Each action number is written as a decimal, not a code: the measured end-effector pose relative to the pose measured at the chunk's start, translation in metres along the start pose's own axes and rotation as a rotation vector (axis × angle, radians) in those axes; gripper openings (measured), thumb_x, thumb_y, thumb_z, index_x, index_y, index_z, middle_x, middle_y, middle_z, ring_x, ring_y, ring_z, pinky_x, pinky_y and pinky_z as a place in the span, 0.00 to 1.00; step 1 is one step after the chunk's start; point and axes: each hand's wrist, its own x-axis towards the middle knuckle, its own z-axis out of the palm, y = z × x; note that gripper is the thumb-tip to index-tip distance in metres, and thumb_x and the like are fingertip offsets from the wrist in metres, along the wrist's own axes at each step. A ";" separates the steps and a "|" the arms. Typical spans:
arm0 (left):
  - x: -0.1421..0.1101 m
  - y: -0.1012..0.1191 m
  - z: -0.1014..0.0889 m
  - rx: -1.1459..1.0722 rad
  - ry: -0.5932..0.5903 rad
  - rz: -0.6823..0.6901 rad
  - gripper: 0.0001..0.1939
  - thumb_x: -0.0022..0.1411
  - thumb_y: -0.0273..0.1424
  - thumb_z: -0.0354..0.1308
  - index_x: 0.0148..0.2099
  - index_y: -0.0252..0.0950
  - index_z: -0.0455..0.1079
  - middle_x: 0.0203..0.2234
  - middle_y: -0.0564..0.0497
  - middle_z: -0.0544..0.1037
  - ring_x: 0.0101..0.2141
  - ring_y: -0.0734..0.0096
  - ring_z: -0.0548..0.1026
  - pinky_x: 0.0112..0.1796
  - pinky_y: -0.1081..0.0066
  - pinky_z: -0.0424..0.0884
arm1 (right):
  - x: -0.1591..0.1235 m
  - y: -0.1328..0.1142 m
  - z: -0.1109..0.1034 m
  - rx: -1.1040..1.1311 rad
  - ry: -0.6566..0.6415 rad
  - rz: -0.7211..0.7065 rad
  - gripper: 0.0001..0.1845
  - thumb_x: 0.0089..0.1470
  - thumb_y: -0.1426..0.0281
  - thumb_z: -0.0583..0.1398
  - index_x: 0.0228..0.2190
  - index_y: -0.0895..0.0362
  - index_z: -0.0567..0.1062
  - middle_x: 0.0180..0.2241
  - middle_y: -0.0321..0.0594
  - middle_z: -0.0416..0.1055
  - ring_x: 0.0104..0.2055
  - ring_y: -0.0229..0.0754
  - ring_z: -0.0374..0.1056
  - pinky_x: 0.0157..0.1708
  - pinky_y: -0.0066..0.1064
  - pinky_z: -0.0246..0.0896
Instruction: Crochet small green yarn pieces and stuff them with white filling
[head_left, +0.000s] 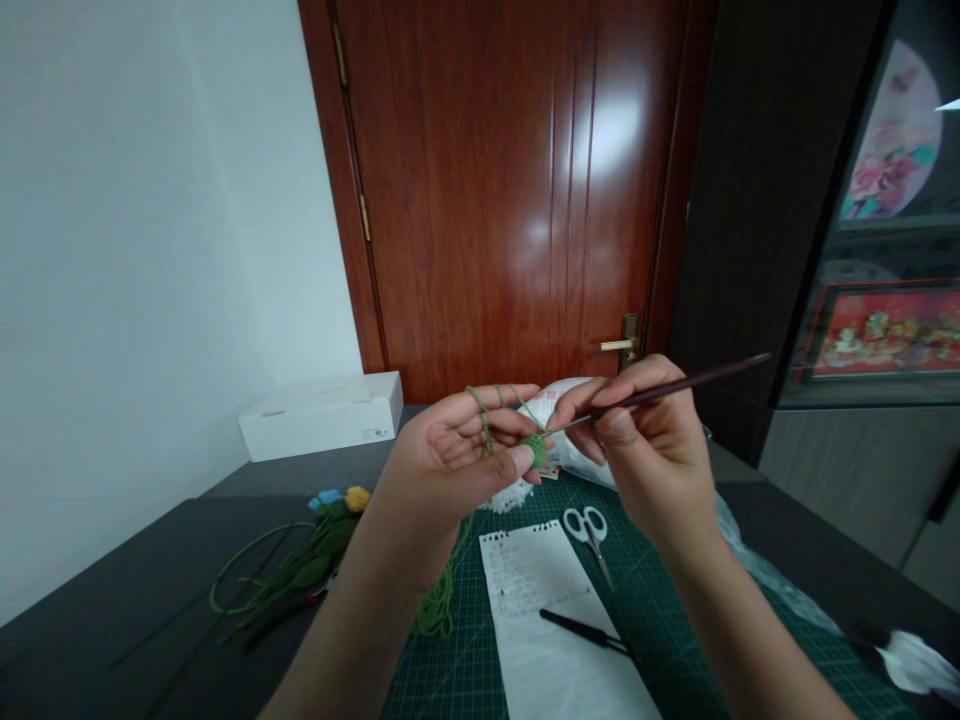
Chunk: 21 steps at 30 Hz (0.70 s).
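Observation:
Between thumb and fingers, my left hand [469, 440] pinches a small green crochet piece [535, 450]. Green yarn [484, 420] loops around the fingers of that hand, and one strand runs across to the piece. My right hand [652, 440] grips a crochet hook [675, 386] with a dark handle, held like a pencil. The hook's thin metal end points left and meets the crochet piece; whether its tip is inside a stitch I cannot tell. Below my left wrist, a bundle of green yarn [436, 605] lies on the green cutting mat [469, 670].
A handwritten sheet [525, 580] with a black pen [581, 630] lies in front, white-handled scissors [589, 535] beside it. Crocheted flowers [341, 500] with green stems lie left, near a white box [322, 415]. Behind my hands is a white plastic bag [581, 460].

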 end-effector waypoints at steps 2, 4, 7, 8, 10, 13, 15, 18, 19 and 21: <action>0.000 0.000 0.000 -0.003 -0.003 0.009 0.20 0.54 0.23 0.71 0.50 0.32 0.79 0.33 0.49 0.82 0.32 0.70 0.79 0.35 0.70 0.77 | 0.000 -0.004 -0.003 -0.064 -0.031 -0.045 0.04 0.66 0.69 0.61 0.38 0.50 0.70 0.33 0.38 0.79 0.23 0.36 0.62 0.23 0.30 0.56; 0.000 -0.001 0.000 -0.008 -0.015 0.016 0.20 0.55 0.23 0.72 0.51 0.33 0.78 0.33 0.50 0.82 0.32 0.71 0.79 0.36 0.71 0.77 | -0.001 -0.008 -0.005 -0.145 -0.053 -0.085 0.03 0.66 0.71 0.60 0.39 0.50 0.71 0.34 0.38 0.79 0.25 0.38 0.66 0.24 0.31 0.58; 0.001 -0.002 0.000 0.003 -0.007 0.025 0.19 0.55 0.23 0.72 0.50 0.33 0.79 0.32 0.51 0.82 0.31 0.73 0.79 0.36 0.73 0.77 | -0.002 -0.013 -0.010 -0.273 -0.117 -0.172 0.06 0.65 0.75 0.61 0.40 0.51 0.72 0.36 0.40 0.79 0.32 0.42 0.73 0.28 0.34 0.65; 0.001 -0.002 0.000 0.008 0.000 0.025 0.19 0.54 0.22 0.71 0.50 0.33 0.79 0.32 0.52 0.81 0.30 0.73 0.79 0.35 0.74 0.77 | -0.002 -0.014 -0.012 -0.308 -0.148 -0.202 0.07 0.64 0.76 0.61 0.40 0.51 0.72 0.37 0.40 0.79 0.35 0.44 0.75 0.31 0.35 0.67; 0.000 -0.003 0.000 0.013 0.015 0.027 0.19 0.54 0.22 0.72 0.50 0.33 0.79 0.31 0.52 0.81 0.30 0.74 0.79 0.35 0.75 0.77 | -0.002 -0.017 -0.015 -0.375 -0.210 -0.259 0.09 0.62 0.79 0.61 0.40 0.52 0.73 0.37 0.41 0.79 0.40 0.46 0.77 0.37 0.39 0.71; -0.001 -0.004 0.002 -0.001 0.039 0.027 0.21 0.52 0.21 0.73 0.49 0.33 0.79 0.31 0.53 0.80 0.31 0.76 0.79 0.35 0.77 0.77 | 0.000 -0.020 -0.015 -0.526 -0.302 -0.356 0.11 0.61 0.82 0.60 0.40 0.53 0.73 0.39 0.42 0.80 0.43 0.46 0.78 0.44 0.43 0.73; -0.002 -0.003 0.003 -0.021 0.062 0.034 0.21 0.51 0.20 0.74 0.49 0.34 0.80 0.31 0.54 0.80 0.31 0.77 0.79 0.35 0.78 0.77 | 0.001 -0.021 -0.014 -0.637 -0.368 -0.453 0.12 0.61 0.83 0.59 0.38 0.54 0.73 0.41 0.43 0.80 0.43 0.45 0.78 0.43 0.42 0.74; -0.003 0.000 0.005 -0.062 0.068 0.043 0.22 0.50 0.19 0.74 0.49 0.33 0.80 0.31 0.54 0.80 0.32 0.77 0.79 0.35 0.80 0.77 | 0.002 -0.021 -0.010 -0.738 -0.369 -0.552 0.10 0.62 0.80 0.59 0.36 0.53 0.73 0.41 0.43 0.81 0.40 0.43 0.79 0.38 0.37 0.74; -0.003 0.000 0.006 -0.077 0.063 0.040 0.22 0.50 0.19 0.74 0.49 0.33 0.80 0.31 0.53 0.80 0.31 0.77 0.79 0.35 0.80 0.77 | 0.001 -0.020 -0.009 -0.746 -0.335 -0.568 0.09 0.63 0.79 0.59 0.36 0.53 0.74 0.40 0.42 0.81 0.38 0.43 0.79 0.36 0.37 0.74; -0.004 0.002 0.008 -0.108 0.062 0.038 0.22 0.50 0.19 0.74 0.48 0.33 0.80 0.31 0.53 0.81 0.31 0.77 0.79 0.35 0.80 0.77 | -0.001 -0.016 -0.008 -0.729 -0.269 -0.576 0.08 0.63 0.77 0.60 0.39 0.51 0.75 0.38 0.39 0.82 0.35 0.43 0.78 0.35 0.37 0.74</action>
